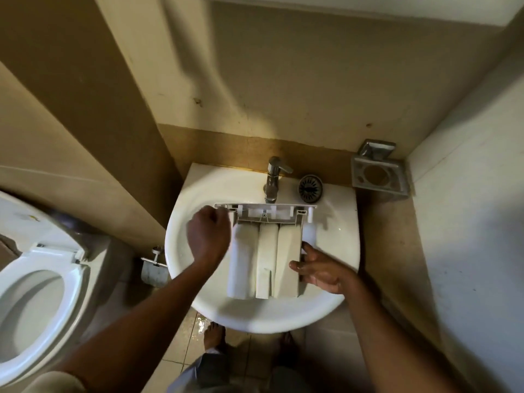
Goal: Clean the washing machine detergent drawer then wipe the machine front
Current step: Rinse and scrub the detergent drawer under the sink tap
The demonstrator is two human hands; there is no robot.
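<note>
White plastic detergent drawer [266,259] lies in white ceramic basin [341,239]. Left hand [208,236] curled, grip indeterminable; right hand [320,272] rests straight fingers against drawer.

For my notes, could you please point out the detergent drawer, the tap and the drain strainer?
detergent drawer [267,259], head view, middle section.
tap [272,181], head view, chrome body.
drain strainer [310,188], head view, slotted centre.

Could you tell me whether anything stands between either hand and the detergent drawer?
Nothing visible does. The left hand, curled, lies over the far left corner of the white plastic detergent drawer, and the right hand touches its right wall with straight fingers.
</note>
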